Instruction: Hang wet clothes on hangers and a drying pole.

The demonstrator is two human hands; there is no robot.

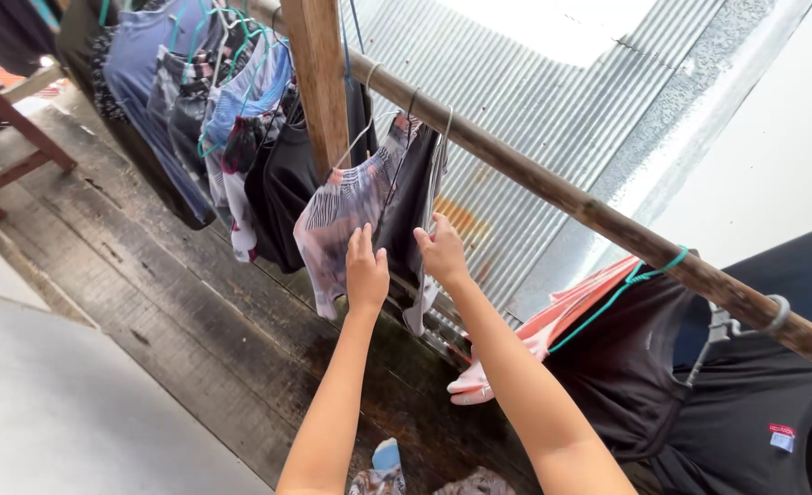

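One wooden pole (552, 188) runs from the far left to the near right of the scene, crossed by one upright wooden post (319, 82).

Two bare hands reach up to the garments hung just right of the post. The left hand (366, 272) lies flat against the patterned pale garment (337, 220), fingers extended and close together, touching the fabric without a visible pinch. The right hand (442, 249) has its fingers curled on the edge of the dark garment (406, 206) hanging beside the patterned one; whether the fabric is fully pinched cannot be told. Both garments hang from wire hangers (442, 137) hooked over the pole; three hooks are countable at this position.

To the left of the post, a dense cluster of hung clothes (204, 119) is visible, in blue, dark and patterned fabrics; an exact count cannot be made. Several hang on teal hangers.

To the near right, one black shirt (626, 367) hangs on one teal hanger (644, 275), with one pink garment (552, 321) just behind it, and a further dark shirt (754, 412) on a grey hanger.

Corrugated metal sheeting (516, 82) lies beyond the pole. Dark wooden floorboards (195, 293) lie below.
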